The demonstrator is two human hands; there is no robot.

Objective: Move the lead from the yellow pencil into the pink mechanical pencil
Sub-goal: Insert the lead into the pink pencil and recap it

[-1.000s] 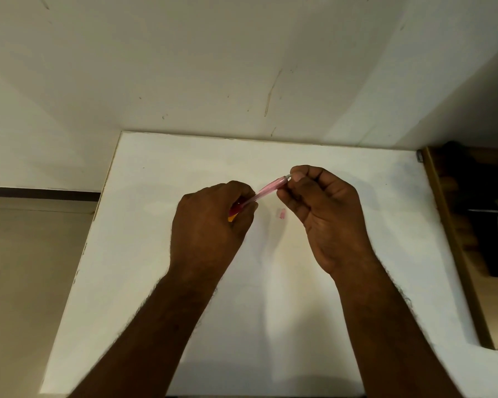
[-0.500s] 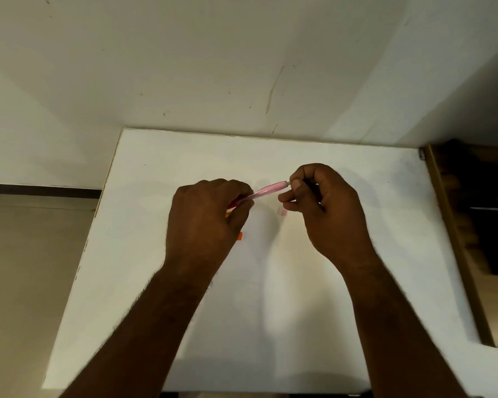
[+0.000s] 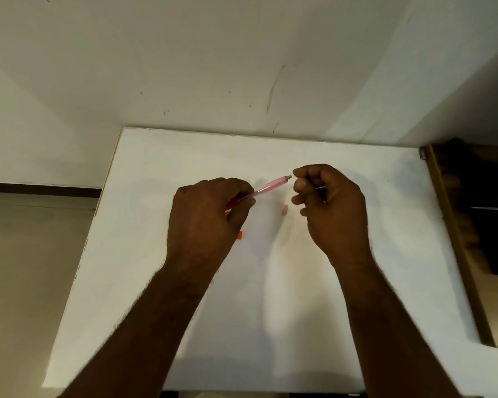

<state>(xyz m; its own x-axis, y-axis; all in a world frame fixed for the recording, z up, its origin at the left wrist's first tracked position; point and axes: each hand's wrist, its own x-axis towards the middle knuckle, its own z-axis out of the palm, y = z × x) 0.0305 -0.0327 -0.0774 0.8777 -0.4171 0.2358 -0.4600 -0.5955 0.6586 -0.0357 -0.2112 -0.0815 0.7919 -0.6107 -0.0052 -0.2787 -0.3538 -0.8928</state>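
Note:
My left hand [image 3: 206, 214] grips the pink mechanical pencil [image 3: 268, 186], whose metal end points up and right out of the fist. A red and yellow bit of another pencil [image 3: 229, 208] shows under the same fingers. My right hand [image 3: 332, 205] is curled just right of the pencil's end, pinching a thin lead [image 3: 320, 187] that shows as a short line by the thumb. A small gap separates the right fingertips from the pencil's metal end. A small pink cap [image 3: 284, 210] lies on the white table [image 3: 156, 254] between the hands.
A small orange piece [image 3: 240, 235] lies on the table beside my left hand. A white wall rises behind the table. A wooden shelf unit [image 3: 454, 231] stands along the table's right edge, and floor lies to the left.
My right hand has drawn slightly away from the pencil's metal end, which it touched before. The left hand has kept its grip and the pencil's angle is about the same.

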